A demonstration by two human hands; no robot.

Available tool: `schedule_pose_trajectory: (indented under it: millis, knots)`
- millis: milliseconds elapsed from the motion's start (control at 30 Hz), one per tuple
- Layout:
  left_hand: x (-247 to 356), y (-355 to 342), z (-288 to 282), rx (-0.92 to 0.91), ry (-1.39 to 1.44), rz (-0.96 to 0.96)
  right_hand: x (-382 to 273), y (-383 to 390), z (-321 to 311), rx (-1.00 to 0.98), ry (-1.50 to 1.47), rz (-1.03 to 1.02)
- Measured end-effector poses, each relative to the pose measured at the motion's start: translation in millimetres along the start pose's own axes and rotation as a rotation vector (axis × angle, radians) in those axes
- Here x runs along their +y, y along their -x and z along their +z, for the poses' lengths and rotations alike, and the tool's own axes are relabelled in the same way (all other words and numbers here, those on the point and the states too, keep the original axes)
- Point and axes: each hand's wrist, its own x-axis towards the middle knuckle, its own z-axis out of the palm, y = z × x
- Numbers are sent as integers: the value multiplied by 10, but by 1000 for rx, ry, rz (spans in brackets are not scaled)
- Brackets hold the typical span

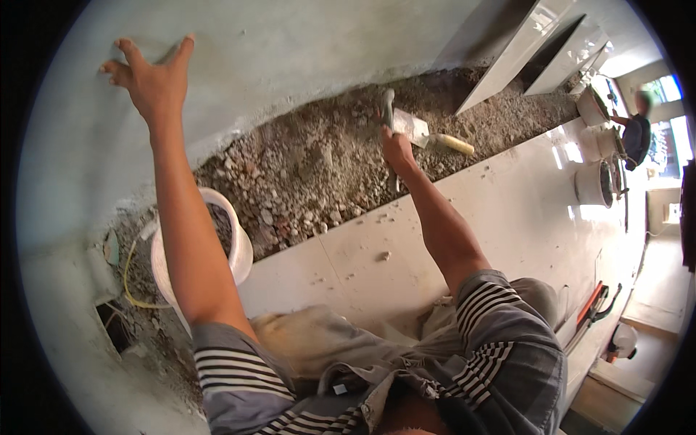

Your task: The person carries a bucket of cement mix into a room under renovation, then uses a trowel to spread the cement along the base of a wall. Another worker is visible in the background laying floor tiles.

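My left hand (158, 83) presses against the pale wall (304, 43), its fingers spread apart and holding nothing. My right hand (397, 151) is wrapped round a hammer (388, 109), with the grey head pointing away from me and the handle end showing below the fist. The hammer is over a strip of broken rubble (290, 170) between the wall and the tiled floor. Just right of the hammer, a trowel (455, 143) with a yellowish handle rests on the rubble, its blade partly hidden behind my hand. Beneath my left forearm stands a white bucket (243, 254), partly covered by the arm.
Large pale tiles (507, 54) lean at the far right of the rubble strip. Light floor tiles (348, 246) carry scattered crumbs. Several buckets (594, 185) and another person (638, 134) are at the right. A yellow cord (130, 290) curls by the near bucket. A red-and-black tool (591, 304) lies at right.
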Motion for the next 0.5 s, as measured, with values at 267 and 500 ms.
schedule_pose_trajectory:
  millis: [267,500]
  knots:
    - [-19,4,49,43,24,56,-247,110,-140,411,-370,-262]
    - [-27,17,-2,13,5,77,-124,25,-195,61,-232,-4]
